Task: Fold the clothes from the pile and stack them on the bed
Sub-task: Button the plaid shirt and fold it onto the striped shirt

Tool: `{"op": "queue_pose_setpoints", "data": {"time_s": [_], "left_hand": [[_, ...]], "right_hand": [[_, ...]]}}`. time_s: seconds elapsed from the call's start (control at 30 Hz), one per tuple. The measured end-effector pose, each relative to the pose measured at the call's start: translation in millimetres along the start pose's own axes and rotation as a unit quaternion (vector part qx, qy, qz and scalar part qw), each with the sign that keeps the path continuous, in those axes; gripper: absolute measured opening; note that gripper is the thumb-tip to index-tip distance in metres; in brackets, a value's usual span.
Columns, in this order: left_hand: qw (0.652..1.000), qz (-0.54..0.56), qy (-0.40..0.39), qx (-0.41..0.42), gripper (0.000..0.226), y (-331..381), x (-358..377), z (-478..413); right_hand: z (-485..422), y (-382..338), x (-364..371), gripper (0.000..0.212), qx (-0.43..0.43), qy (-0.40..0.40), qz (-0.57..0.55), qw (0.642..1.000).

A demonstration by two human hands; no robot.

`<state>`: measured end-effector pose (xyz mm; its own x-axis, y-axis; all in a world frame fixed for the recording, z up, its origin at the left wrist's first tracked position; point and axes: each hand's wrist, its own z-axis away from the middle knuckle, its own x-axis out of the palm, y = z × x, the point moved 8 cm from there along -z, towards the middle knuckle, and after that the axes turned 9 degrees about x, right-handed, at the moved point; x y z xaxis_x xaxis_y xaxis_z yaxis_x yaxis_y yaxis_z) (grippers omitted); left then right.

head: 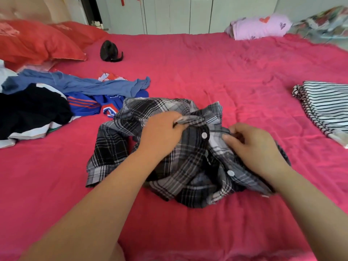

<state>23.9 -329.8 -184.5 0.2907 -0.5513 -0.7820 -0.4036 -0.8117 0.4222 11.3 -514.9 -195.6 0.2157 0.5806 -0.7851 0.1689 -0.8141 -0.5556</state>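
While both hands work it, the plaid shirt (188, 153) lies crumpled mid-bed on the pink bedspread (226, 72), black/grey/white check, not flat, button placket facing up. Two white buttons show; upper one (204, 135) sits between the hands, lower one (230, 173) nearer the person. One sleeve (105, 157) spills out to the left, cuff end lying on the spread.

Left hand (162, 132): closed, pinching a fold of fabric near the collar between thumb and fingers. Right hand (252, 146): closed too, fingers curled onto the placket edge just right of the upper button, thumb on the cloth. Both forearms come in from the bottom edge, bare.

Left of the shirt, the unfolded pile (47, 102): a black garment (32, 110) with white trim nearest, a blue jersey with orange stripes (84, 105) just beside the shirt, a grey-blue garment (84, 85) draped across the top. Pile and shirt nearly touch at the jersey; can't tell if they overlap.

Right edge: a folded black-and-white striped garment (325, 106), well apart from the shirt.

Far side: red pillows (37, 42) top left, a small black object (110, 51) near them (can't ID it), a lilac bundle with heart prints (259, 26) top right, patterned bedding (323, 21) beside that. Pale wardrobe doors (178, 14) behind the bed.
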Motion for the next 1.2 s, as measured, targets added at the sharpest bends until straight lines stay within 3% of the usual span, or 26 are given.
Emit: {"op": "queue_pose_setpoints", "data": {"time_s": [0.17,0.23,0.27,0.37,0.47,0.57,0.63,0.73,0.8,0.9,0.97,1.07,1.2], "left_hand": [[0.997,-0.029,0.072,0.000,0.019,3.9,-21.7,-86.5],[0.999,-0.013,0.048,-0.008,0.019,1.7,-12.0,-106.9],[1.000,0.003,0.009,-0.018,0.030,0.5,-1.2,-110.9],[0.995,-0.053,-0.078,-0.023,0.058,-6.1,25.8,-94.6],[0.991,-0.125,-0.024,0.040,0.054,6.7,25.2,-50.9],[0.983,-0.120,0.064,0.122,0.047,32.7,15.5,2.2],[0.983,-0.121,0.065,0.123,0.051,34.3,18.9,31.4],[0.981,-0.167,0.006,0.094,0.055,21.4,30.3,56.3],[0.983,-0.173,-0.023,0.061,0.044,10.7,33.7,60.5],[0.996,-0.086,-0.017,-0.005,0.008,8.8,15.7,48.6],[0.999,-0.002,0.030,-0.035,0.014,14.4,-6.1,35.7],[0.987,0.120,0.092,-0.058,0.022,29.4,-42.1,16.7],[0.946,0.296,0.098,-0.085,0.020,39.1,-58.8,9.0]], "right_hand": [[-77.4,19.4,-11.9,0.015,0.096,-0.007,-0.218,0.971],[-103.6,37.6,-2.9,0.016,0.147,0.001,-0.277,0.949],[-111.7,46.0,3.5,0.011,0.166,0.002,-0.275,0.947],[-110.9,63.8,17.4,0.018,0.188,0.003,-0.198,0.962],[-81.0,58.3,-0.7,0.024,0.147,0.055,-0.116,0.981],[-34.1,45.8,-22.6,0.010,0.097,0.115,-0.149,0.977],[-2.4,39.0,-27.0,0.016,0.065,0.124,-0.109,0.984],[23.6,40.8,-9.3,0.028,0.072,0.017,-0.020,0.997],[31.5,44.4,9.1,0.030,0.070,-0.059,0.077,0.993],[28.2,38.6,-4.0,0.026,0.062,-0.014,0.070,0.995],[20.0,19.8,-30.3,0.016,0.042,0.047,0.046,0.997],[8.6,-21.7,-79.6,0.018,-0.005,0.138,0.018,0.990],[12.4,-56.7,-113.3,0.013,-0.039,0.179,-0.059,0.981]]}}
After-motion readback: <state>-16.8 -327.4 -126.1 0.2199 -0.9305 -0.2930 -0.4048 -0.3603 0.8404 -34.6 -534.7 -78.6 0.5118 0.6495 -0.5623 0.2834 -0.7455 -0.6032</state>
